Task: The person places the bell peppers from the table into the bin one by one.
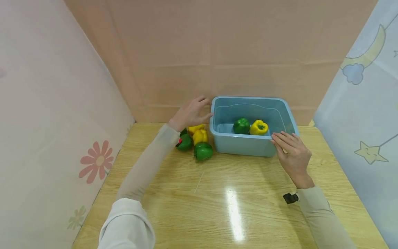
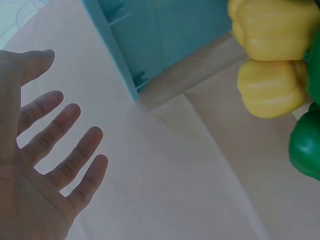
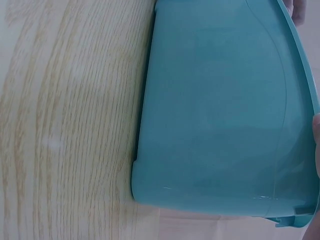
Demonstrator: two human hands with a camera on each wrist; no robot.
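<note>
A blue plastic bin (image 1: 245, 145) stands on the table with a green bell pepper (image 1: 241, 126) and a yellow bell pepper (image 1: 259, 128) side by side inside. My right hand (image 1: 292, 152) holds the bin's front rim near its right corner, fingers over the edge and thumb on the outer side. Just off the bin's left rim, my left hand (image 1: 193, 112) hovers with fingers spread and nothing in it, as the left wrist view (image 2: 45, 150) also shows. Under that hand lies a cluster with yellow peppers (image 1: 200, 137) and green peppers (image 1: 203, 152), partly hidden by the wrist.
The wooden table (image 1: 199, 200) extends in front of the bin. A plain tan sheet (image 1: 174, 52) hangs behind it. Patterned cloth walls flank both sides, flowers (image 1: 96, 160) on the left and a star (image 1: 371, 152) on the right. A dark strap piece (image 1: 290, 198) sticks out by the right wrist.
</note>
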